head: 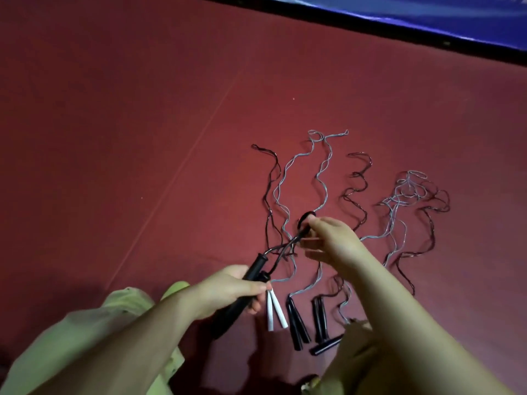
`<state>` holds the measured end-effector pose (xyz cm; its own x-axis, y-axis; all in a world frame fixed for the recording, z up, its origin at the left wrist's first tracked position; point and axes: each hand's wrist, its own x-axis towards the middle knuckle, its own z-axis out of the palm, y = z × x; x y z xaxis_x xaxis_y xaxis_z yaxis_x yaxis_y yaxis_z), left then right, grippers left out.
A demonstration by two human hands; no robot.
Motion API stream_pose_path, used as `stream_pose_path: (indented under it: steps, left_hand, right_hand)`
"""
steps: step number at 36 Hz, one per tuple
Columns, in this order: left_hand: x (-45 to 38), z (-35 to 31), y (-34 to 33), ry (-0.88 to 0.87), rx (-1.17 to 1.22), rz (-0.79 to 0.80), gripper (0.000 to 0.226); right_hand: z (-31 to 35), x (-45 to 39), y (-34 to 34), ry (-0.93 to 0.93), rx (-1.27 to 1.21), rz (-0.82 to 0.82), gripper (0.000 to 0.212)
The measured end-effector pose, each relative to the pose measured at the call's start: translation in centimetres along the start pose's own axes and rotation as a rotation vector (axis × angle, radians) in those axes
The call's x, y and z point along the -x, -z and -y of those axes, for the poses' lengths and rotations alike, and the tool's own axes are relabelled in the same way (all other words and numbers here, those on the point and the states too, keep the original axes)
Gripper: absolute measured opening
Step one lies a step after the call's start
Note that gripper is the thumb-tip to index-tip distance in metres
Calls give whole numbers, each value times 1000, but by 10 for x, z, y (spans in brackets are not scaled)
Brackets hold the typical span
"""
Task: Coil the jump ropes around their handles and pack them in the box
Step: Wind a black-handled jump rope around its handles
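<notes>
Red mat [114, 138] underfoot; my left hand [228, 289] grips the black handles [242, 292], my right hand [328, 240] pinches their black cord [288, 243] mid-coil. Next, I'd guess, another wrap round the handles. Other jump ropes [319, 178] lie uncoiled just beyond; no box visible.

Dim warm light, soft blur, wide-angle edge distortion.

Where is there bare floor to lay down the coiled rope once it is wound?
The red mat lies bare to the left of the leftmost black rope, and beyond the rope ends up to the black border strip. It is crowded to the right of the left hand: white handles, black handles and tangled ropes past the right hand.
</notes>
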<state>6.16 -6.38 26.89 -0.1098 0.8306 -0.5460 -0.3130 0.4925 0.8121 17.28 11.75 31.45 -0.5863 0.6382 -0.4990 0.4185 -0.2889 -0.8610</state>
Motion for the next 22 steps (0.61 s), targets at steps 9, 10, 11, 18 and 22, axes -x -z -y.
stream_pose_path:
  steps: [9, 10, 11, 18, 22]
  left_hand:
    - [-16, -18, 1, 83, 71, 133, 15]
    - [-19, -19, 1, 92, 70, 152, 22]
    - [-20, -20, 0, 97, 66, 171, 26]
    - [-16, -28, 6, 80, 233, 177, 29]
    - [-12, -31, 11, 81, 303, 191, 31]
  right_hand:
    - [1, -10, 0, 200, 384, 36, 36]
    - [0, -10, -1, 229, 391, 82, 38]
    - [-1, -10, -1, 255, 416, 127, 39]
    - [-18, -13, -3, 267, 482, 422, 32]
    - [-19, -14, -4, 334, 427, 439, 38]
